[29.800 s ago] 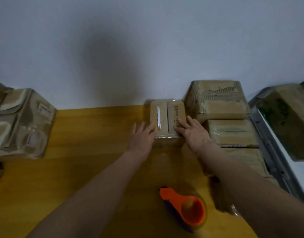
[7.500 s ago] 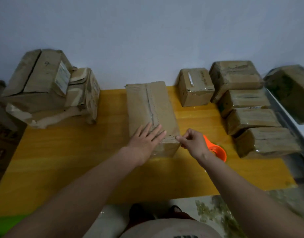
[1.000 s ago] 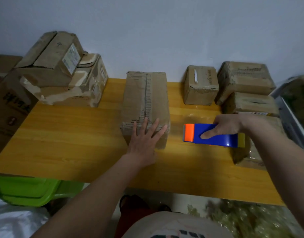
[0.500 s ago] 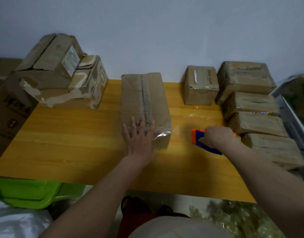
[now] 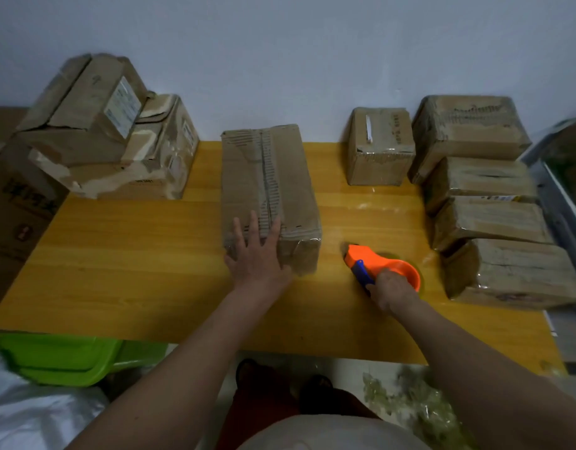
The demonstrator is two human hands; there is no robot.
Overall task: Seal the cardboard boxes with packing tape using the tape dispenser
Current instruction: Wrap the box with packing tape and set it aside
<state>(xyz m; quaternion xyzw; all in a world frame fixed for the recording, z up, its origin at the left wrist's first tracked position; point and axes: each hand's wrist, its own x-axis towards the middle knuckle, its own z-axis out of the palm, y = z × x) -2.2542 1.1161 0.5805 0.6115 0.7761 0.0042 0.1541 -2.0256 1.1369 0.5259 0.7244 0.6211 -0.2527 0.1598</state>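
Note:
A long cardboard box (image 5: 267, 177) lies in the middle of the yellow wooden table (image 5: 134, 271), with clear tape across its near end. My left hand (image 5: 255, 254) presses flat on that near end, fingers spread. To the right, the orange and blue tape dispenser (image 5: 377, 266) lies on its side on the table. My right hand (image 5: 390, 289) holds its near end, fingers curled on it.
Torn boxes (image 5: 98, 131) are stacked at the back left. A small box (image 5: 379, 146) stands at the back, and several taped boxes (image 5: 485, 206) line the right side. A green bin (image 5: 62, 355) sits below the table's near left edge.
My right hand brought the dispenser down from above the table and laid it on its side to the right of the box. My left hand stays on the box end.

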